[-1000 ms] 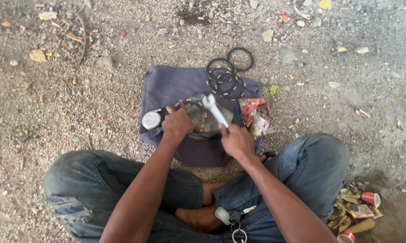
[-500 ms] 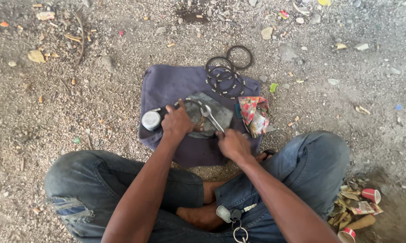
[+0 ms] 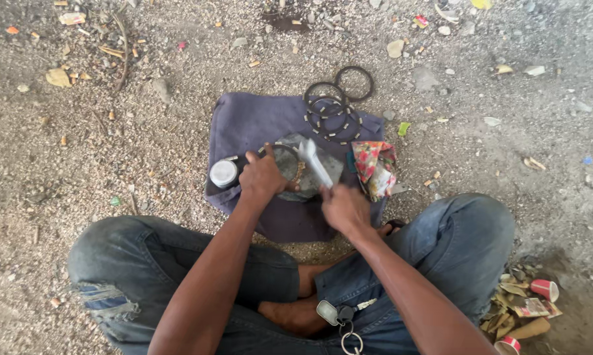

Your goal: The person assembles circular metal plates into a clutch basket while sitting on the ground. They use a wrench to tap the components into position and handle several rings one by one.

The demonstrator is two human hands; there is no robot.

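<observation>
I sit cross-legged on gravel with a dark purple cloth (image 3: 257, 118) spread before me. My left hand (image 3: 263, 177) presses a thin ring against a flat grey stone slab (image 3: 290, 167) on the cloth. My right hand (image 3: 344, 209) grips a silvery metal tool (image 3: 315, 162), its head raised and tilted over the slab. A small round metal tin (image 3: 223, 173) sits just left of my left hand.
Several dark bangles (image 3: 336, 108) lie at the cloth's far right corner. A folded floral cloth (image 3: 375, 167) rests right of the slab. Keys (image 3: 341, 319) hang at my waist. Paper cups and scraps (image 3: 526, 309) litter the ground by my right knee.
The metal tool dropped onto the slab half a second ago and is now raised again; my right hand shifted slightly. My left hand stays on the ring.
</observation>
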